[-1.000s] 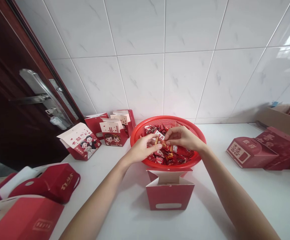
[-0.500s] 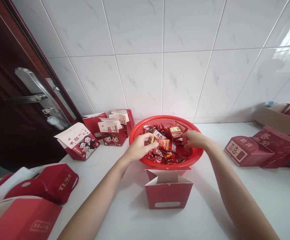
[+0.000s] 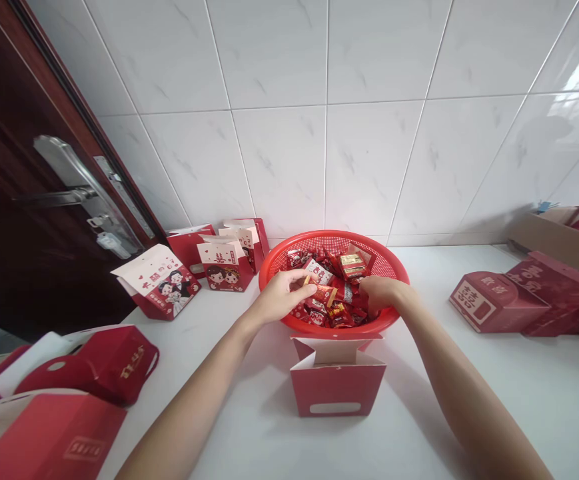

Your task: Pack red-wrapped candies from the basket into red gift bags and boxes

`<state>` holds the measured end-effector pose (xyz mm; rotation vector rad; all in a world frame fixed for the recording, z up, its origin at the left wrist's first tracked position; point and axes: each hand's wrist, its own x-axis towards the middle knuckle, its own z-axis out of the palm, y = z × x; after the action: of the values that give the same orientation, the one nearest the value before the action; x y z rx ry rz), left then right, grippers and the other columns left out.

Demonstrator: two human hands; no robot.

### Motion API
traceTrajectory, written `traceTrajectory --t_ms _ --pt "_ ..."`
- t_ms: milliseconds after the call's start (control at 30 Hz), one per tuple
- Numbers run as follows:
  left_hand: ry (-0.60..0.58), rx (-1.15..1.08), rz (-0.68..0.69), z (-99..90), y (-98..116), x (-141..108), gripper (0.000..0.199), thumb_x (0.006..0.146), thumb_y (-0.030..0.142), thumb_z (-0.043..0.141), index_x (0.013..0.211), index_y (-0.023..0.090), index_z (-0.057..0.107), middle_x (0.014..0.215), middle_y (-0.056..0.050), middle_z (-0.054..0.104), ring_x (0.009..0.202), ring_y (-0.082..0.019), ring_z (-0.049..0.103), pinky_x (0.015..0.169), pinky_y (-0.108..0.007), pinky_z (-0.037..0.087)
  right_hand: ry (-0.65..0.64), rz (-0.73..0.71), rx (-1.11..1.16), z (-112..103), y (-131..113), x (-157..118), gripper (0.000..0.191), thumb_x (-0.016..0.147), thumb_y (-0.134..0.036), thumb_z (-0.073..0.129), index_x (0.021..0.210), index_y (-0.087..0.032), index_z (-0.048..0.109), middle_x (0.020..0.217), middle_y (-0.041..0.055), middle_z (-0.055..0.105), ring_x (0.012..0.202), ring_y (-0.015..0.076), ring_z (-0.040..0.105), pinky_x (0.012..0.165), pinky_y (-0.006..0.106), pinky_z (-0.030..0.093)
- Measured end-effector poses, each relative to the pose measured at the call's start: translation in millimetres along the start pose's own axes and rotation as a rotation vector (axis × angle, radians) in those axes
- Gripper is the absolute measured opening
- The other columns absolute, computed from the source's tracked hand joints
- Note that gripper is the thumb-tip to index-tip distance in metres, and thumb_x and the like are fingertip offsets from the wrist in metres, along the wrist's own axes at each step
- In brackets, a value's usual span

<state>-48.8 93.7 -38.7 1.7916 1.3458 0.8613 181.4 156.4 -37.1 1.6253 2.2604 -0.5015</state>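
Note:
A red plastic basket [image 3: 329, 235] full of wrapped candies stands near the wall. Over its left side, my left hand [image 3: 283, 295] grips a red and gold candy packet [image 3: 323, 294] between thumb and fingers. My right hand [image 3: 382, 293] reaches down among the candies at the basket's right side, its fingertips hidden. A gold-wrapped piece [image 3: 352, 265] lies on the pile near it. Directly in front of the basket, an upright red box [image 3: 338, 387] has its top open; neither hand touches it.
Printed gift boxes [image 3: 225, 265] stand at the back left by the wall. Larger red boxes [image 3: 49, 433] fill the near left. More red boxes [image 3: 499, 303] and a cardboard carton [image 3: 554, 237] are at the right. A dark door [image 3: 14, 253] borders the left.
My right hand has moved slightly left and down, deeper into the candies. My left hand has barely moved, and the packet in it now tilts more.

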Motion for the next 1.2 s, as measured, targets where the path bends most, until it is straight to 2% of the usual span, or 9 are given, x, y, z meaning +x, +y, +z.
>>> traceTrajectory --t_ms 200,333,500,633,733,867,1033,1100,1200 --pt "-0.015 0.011 0.004 -0.4 1.1 -0.2 0.037 0.086 0.048 0.062 0.097 0.014 0.072 0.081 -0.003 0.068 0.072 -0.017 0.061 0.067 -0.028 0.048 0.054 -0.076 0.079 -2.6 3.5 -1.2 0.034 0.059 -0.006 0.077 0.091 -0.017 0.073 0.098 0.0091 0.071 0.083 0.0263 0.068 0.058 0.028 0.045" --pt "0.021 -0.084 -0.021 0.3 -2.2 1.6 0.035 0.086 0.045 0.065 0.102 0.015 0.070 0.089 -0.004 0.070 0.078 -0.019 0.065 0.073 -0.031 0.054 0.210 -0.204 0.176 -11.1 7.6 -9.9 0.015 0.075 -0.019 0.073 0.089 -0.021 0.076 0.094 0.0040 0.072 0.090 0.0228 0.066 0.071 0.028 0.047" --pt "0.139 -0.329 -0.070 2.9 -6.9 4.5 0.030 0.084 0.037 0.071 0.105 0.017 0.064 0.100 -0.006 0.071 0.086 -0.020 0.072 0.086 -0.037 0.060 0.537 -0.485 0.643 -12.7 0.9 -13.7 0.018 0.077 -0.035 0.072 0.085 -0.019 0.074 0.088 0.0039 0.071 0.079 0.0190 0.063 0.074 0.032 0.049" --pt "0.153 -0.313 -0.053 3.9 -9.2 5.5 0.027 0.085 0.034 0.070 0.105 0.018 0.061 0.095 -0.003 0.069 0.076 -0.018 0.072 0.080 -0.036 0.060 0.582 -0.615 0.913 -6.8 -13.5 -11.3 0.027 0.074 -0.042 0.077 0.084 -0.018 0.070 0.091 0.0059 0.071 0.089 0.0222 0.066 0.080 0.036 0.052" --pt "0.137 -0.306 -0.002 3.8 -10.1 5.6 0.030 0.085 0.034 0.070 0.108 0.018 0.063 0.095 -0.003 0.068 0.075 -0.018 0.071 0.077 -0.034 0.060 0.572 -0.650 1.071 -3.3 -21.9 -11.0 0.032 0.076 -0.046 0.077 0.087 -0.017 0.068 0.090 0.0056 0.071 0.083 0.0202 0.066 0.074 0.034 0.053" --pt "0.043 -0.307 -0.003 2.2 -8.6 3.7 0.027 0.083 0.036 0.071 0.100 0.015 0.070 0.096 -0.006 0.071 0.076 -0.019 0.070 0.078 -0.034 0.059 0.645 -0.681 1.072 1.8 -28.9 -5.7 0.027 0.079 -0.044 0.076 0.085 -0.019 0.065 0.085 0.0040 0.070 0.073 0.0176 0.063 0.065 0.032 0.051" --pt "0.006 -0.271 0.011 0.0 -4.7 -1.2 0.032 0.079 0.039 0.076 0.101 0.016 0.075 0.084 -0.004 0.071 0.080 -0.021 0.068 0.078 -0.032 0.055 0.768 -0.695 0.947 8.2 -37.9 0.9 0.014 0.080 -0.031 0.074 0.081 -0.020 0.065 0.084 0.0029 0.071 0.076 0.0182 0.062 0.069 0.033 0.050" --pt "-0.019 -0.263 0.059 -0.1 -4.4 -2.0 0.035 0.078 0.043 0.078 0.099 0.015 0.075 0.084 -0.003 0.070 0.078 -0.019 0.066 0.076 -0.031 0.054 0.769 -0.705 0.933 9.1 -40.9 -0.4 0.013 0.079 -0.029 0.074 0.080 -0.020 0.064 0.082 0.0023 0.070 0.075 0.0179 0.062 0.069 0.033 0.050" --pt "-0.026 -0.273 0.119 0.2 -5.8 -1.5 0.040 0.080 0.050 0.078 0.097 0.014 0.074 0.086 -0.004 0.071 0.079 -0.019 0.065 0.075 -0.030 0.055 0.682 -0.735 1.008 8.1 -41.6 -4.8 0.018 0.082 -0.035 0.075 0.082 -0.020 0.065 0.083 0.0032 0.071 0.074 0.0177 0.064 0.067 0.032 0.051"
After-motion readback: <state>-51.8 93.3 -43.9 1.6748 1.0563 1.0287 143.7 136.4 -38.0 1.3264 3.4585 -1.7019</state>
